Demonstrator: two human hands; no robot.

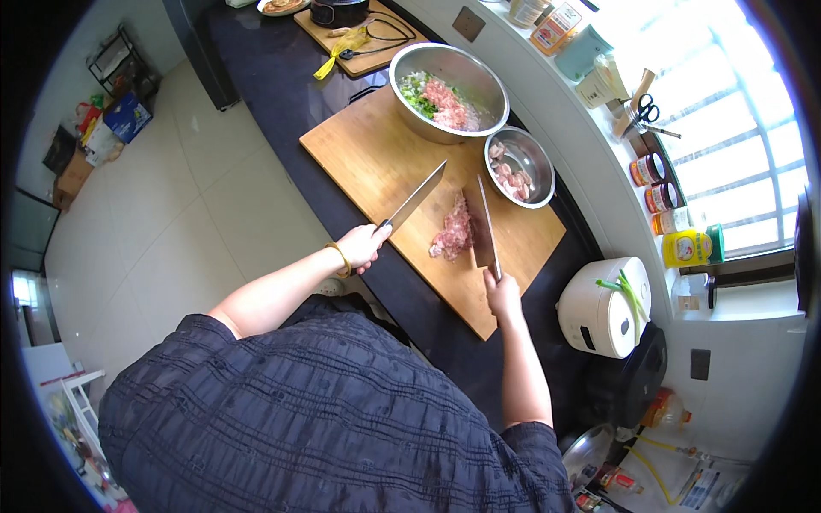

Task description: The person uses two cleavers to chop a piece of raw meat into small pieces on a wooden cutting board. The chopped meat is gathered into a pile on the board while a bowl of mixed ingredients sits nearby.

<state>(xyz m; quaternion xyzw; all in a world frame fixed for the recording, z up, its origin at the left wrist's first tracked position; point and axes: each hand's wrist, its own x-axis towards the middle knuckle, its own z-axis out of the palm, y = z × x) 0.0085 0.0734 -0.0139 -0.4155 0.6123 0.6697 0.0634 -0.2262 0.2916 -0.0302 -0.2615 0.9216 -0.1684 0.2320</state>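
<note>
My left hand (363, 246) is closed around the dark handle of a kitchen knife (416, 195), its blade slanting up and away over the wooden cutting board (342, 141). In my right hand (503, 295) is a cleaver (482, 231), its broad blade beside a strip of chopped raw meat (453, 229) on the board. Between the two blades lies that pink meat. A large steel bowl (492, 81) on the board's far end holds minced meat and chopped greens. Beside it, a smaller steel bowl (547, 171) contains pieces of raw meat.
To the right stands a white rice cooker (590, 299) with green onions (631, 299) on its lid. Jars (661, 197) and a yellow canister (688, 248) line the windowsill. Another wooden board (402, 38) with a black cord lies farther back. The dark counter (256, 81) borders a tiled floor.
</note>
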